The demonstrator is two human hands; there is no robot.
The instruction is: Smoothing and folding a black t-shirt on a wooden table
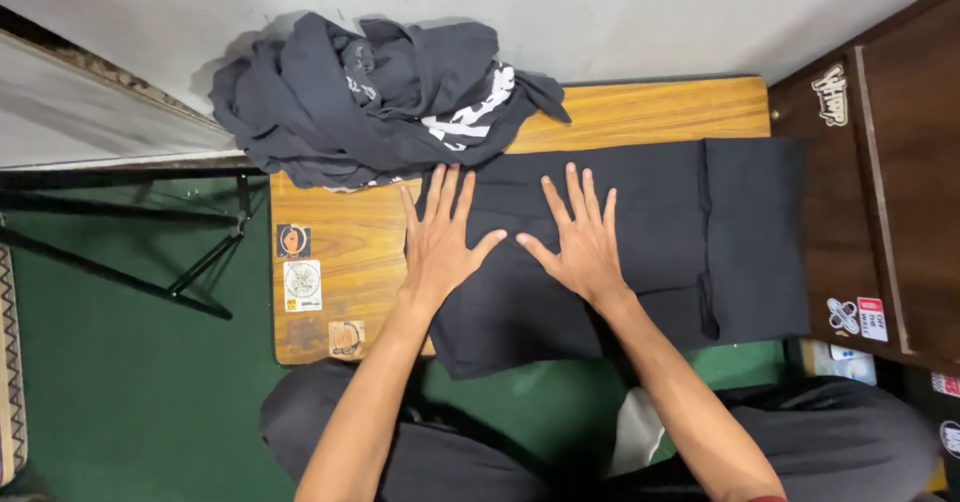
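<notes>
Head view, looking down on a low wooden table (640,112) set against a pale wall (600,12). A folded black garment (620,262) lies flat across the table, its right portion running up to a dark wooden cabinet (900,162) and its near edge hanging slightly past the table's front. The left hand (437,242) rests palm down, fingers spread, on the garment's left edge, with the fingertips close to a crumpled heap of dark clothes (370,92) with white print that occupies the table's far left corner. The right hand (580,247) lies flat beside it, also palm down and splayed, on the middle of the cloth; the two thumbs point toward each other but stay apart. Neither hand grasps anything: both are released and pressing on the fabric. Square and round stickers (300,282) mark the bare tabletop to the left of the garment, and the person's knees, in dark trousers (860,432), show below over a green floor (120,382).

Judged risks: uneven pressure from the two palms could drag the cloth and wrinkle the fold; the overhanging near edge could let the garment slide off toward the lap; the left fingers could catch the adjacent heap and pull it onto the flat cloth
</notes>
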